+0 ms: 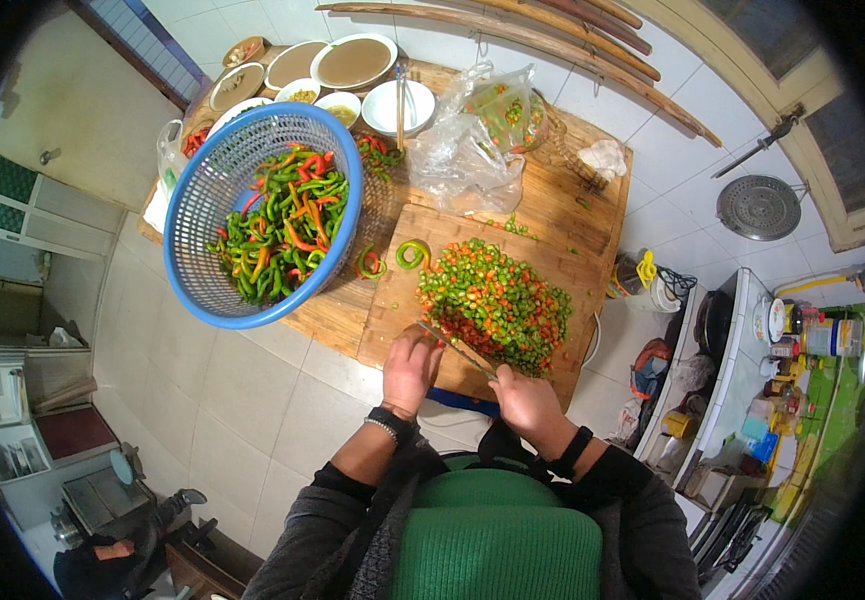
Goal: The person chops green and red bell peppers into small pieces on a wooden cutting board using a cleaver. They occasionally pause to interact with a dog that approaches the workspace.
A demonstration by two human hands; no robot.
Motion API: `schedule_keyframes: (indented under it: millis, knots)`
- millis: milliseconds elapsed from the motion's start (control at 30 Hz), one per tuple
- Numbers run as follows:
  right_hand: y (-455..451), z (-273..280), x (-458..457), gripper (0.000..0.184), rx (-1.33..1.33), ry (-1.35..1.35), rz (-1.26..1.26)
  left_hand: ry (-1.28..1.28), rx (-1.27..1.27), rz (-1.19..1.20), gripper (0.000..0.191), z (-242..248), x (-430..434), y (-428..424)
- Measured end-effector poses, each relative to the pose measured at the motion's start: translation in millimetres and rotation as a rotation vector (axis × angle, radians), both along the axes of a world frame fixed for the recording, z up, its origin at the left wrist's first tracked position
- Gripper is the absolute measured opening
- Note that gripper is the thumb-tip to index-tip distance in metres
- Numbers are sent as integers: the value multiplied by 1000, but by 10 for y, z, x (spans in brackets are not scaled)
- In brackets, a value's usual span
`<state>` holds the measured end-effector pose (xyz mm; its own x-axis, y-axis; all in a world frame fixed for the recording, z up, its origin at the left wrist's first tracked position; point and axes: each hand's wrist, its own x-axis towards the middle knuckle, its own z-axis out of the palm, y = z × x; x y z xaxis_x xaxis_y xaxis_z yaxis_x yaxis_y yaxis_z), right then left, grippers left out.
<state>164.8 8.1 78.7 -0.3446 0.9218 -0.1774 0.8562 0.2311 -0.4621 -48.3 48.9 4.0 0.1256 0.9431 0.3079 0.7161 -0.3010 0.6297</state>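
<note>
My right hand [530,405] grips the handle of a kitchen knife [462,352], whose narrow edge-on blade slants up and left. Close by the blade's far end, my left hand [410,367] has its fingers curled down on the wooden cutting board [383,322]. A bit of red chili pepper shows at these fingertips; the rest of it is hidden. Beyond the blade spreads a heap of chopped green and red chili peppers [500,300]. One whole curled chili pepper [411,255] lies at the heap's left.
A blue plastic basket [184,217] of whole chili peppers stands left of the board on the wooden table [590,195]. Behind are bowls, a white plate [380,109] with chopsticks, and a plastic bag [470,165]. A cluttered counter [732,390] runs right. Another person [113,555] is at lower left.
</note>
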Motion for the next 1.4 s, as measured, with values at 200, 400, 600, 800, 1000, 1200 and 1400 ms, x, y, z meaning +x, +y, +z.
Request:
schedule_keyframes:
  millis: [200, 400, 600, 800, 1000, 1200, 1400]
  knots:
    - [-38, -85, 33, 12, 54, -44, 59, 76, 29, -37, 21, -23, -41, -11]
    - [-45, -101, 44, 12, 65, -60, 68, 39, 32, -59, 21, -83, -51, -6]
    - [19, -13, 33, 14, 26, -63, 66, 36, 43, -83, 18, -122, -71, 8]
    - [141, 64, 2, 13, -81, -59, 72, 72, 16, -79, 17, -149, -85, -9]
    - [368, -200, -181, 12, -129, -113, 47, 16, 5, -67, 16, -131, -56, -9]
    - [238, -154, -14, 13, -94, -2, 28, 19, 20, -73, 17, -133, -53, 2]
    - [165, 82, -53, 20, -176, -130, 65, 62, 5, -59, 17, -140, -70, -26]
